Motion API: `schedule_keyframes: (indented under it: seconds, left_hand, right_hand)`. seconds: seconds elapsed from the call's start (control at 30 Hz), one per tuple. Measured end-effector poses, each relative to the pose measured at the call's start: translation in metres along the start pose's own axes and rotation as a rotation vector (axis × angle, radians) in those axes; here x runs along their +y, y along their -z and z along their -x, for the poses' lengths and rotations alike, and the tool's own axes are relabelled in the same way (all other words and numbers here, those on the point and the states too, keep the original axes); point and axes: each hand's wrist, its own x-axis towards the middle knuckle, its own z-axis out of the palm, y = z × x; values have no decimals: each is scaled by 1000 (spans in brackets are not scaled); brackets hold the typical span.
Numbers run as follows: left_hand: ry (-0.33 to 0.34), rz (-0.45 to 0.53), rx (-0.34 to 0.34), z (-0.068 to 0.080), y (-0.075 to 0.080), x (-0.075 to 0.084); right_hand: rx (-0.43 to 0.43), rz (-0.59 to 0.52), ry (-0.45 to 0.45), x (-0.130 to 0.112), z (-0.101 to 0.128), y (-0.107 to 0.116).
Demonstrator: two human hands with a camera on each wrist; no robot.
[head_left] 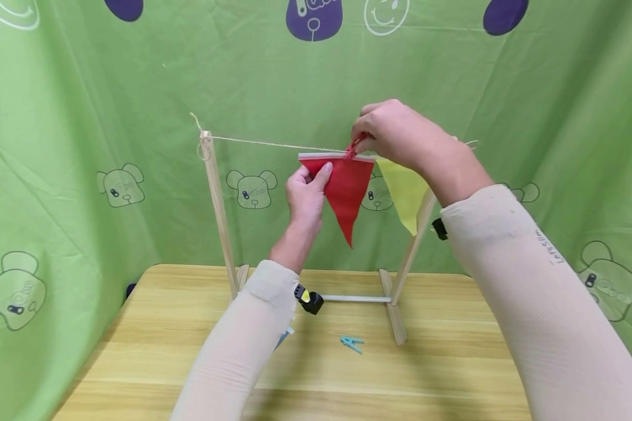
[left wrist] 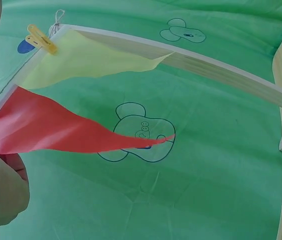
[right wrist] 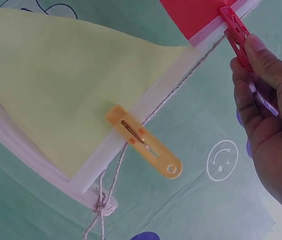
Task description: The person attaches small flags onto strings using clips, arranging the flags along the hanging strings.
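A red triangular flag (head_left: 347, 186) with a white top band hangs at the string (head_left: 274, 143). My left hand (head_left: 306, 196) pinches its upper left part, thumb in front. Above the band, my right hand (head_left: 395, 131) grips a red clothespin (right wrist: 237, 37) between thumb and fingers; the pin's jaws straddle the band and string. Right beside it hangs a yellow flag (head_left: 402, 187), held on the string by an orange clothespin (right wrist: 143, 141). In the head view that pin is hidden behind my right hand.
Two wooden posts carry the string, the left post (head_left: 218, 210) and the right post (head_left: 413, 251), joined low by a white bar (head_left: 355, 299). A blue clothespin (head_left: 351, 343) lies on the table (head_left: 442, 351). Part of a blue piece (head_left: 283, 337) shows beside my left sleeve. A green curtain surrounds the table.
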Motion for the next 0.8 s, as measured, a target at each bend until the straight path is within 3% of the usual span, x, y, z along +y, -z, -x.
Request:
schedule_keyframes:
  seconds: [0.8]
  left_hand:
    - [71, 73, -24, -2, -3, 4]
  right_hand:
    - [-93, 44, -8, -3, -6, 2]
